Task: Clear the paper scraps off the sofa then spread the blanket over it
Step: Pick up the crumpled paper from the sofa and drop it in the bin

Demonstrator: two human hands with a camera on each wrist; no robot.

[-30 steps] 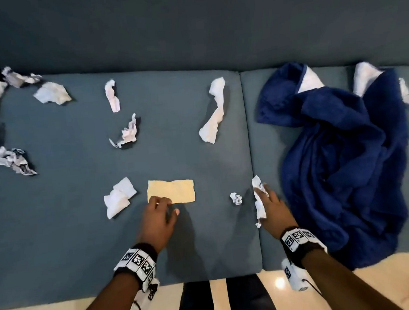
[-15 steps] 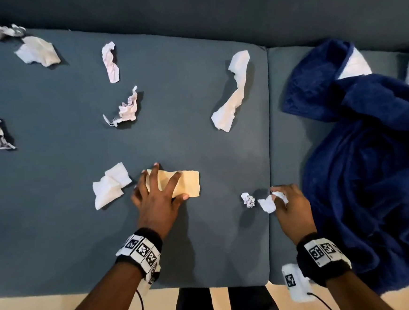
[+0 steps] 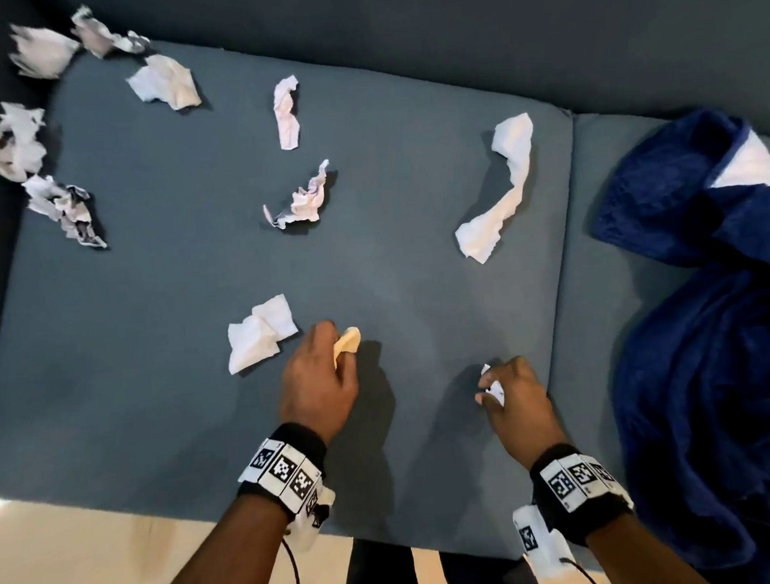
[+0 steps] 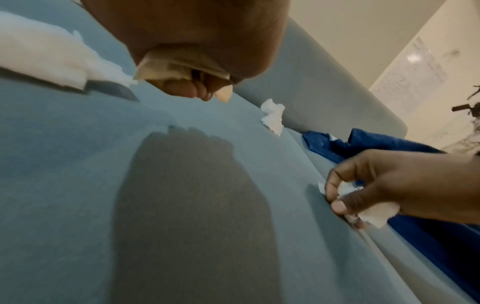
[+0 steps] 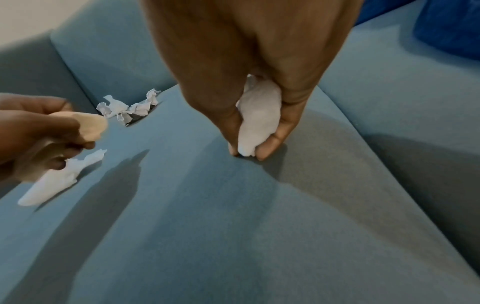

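The left hand (image 3: 319, 384) curls its fingers round a tan paper scrap (image 3: 346, 341), gripping it bunched just above the left seat cushion (image 3: 171, 354) of the blue-grey sofa; in the left wrist view the folded tan edges (image 4: 166, 67) show under the closed fingers. Just beside this hand to its left lies a folded white tissue (image 3: 259, 333), flat on the cushion and not touching the hand.

The right hand (image 3: 516, 396) holds white paper scraps (image 5: 257, 115), thumb and fingers pinched round the wad, with fingertips (image 5: 265, 153) touching the cushion near its right edge, close to the seam between the two cushions.

Farther back on the same cushion lie a long white tissue strip (image 3: 499, 190), a crumpled printed scrap (image 3: 304, 201), and a narrow white scrap (image 3: 287, 113). Several more crumpled pieces (image 3: 63, 211) cluster at the far-left corner and along the sofa's arm.

The dark blue blanket (image 3: 719, 348) lies heaped and unspread on the right seat cushion (image 3: 587, 312), near the right hand but apart from it, with a white patch (image 3: 744, 166) showing at its far end.
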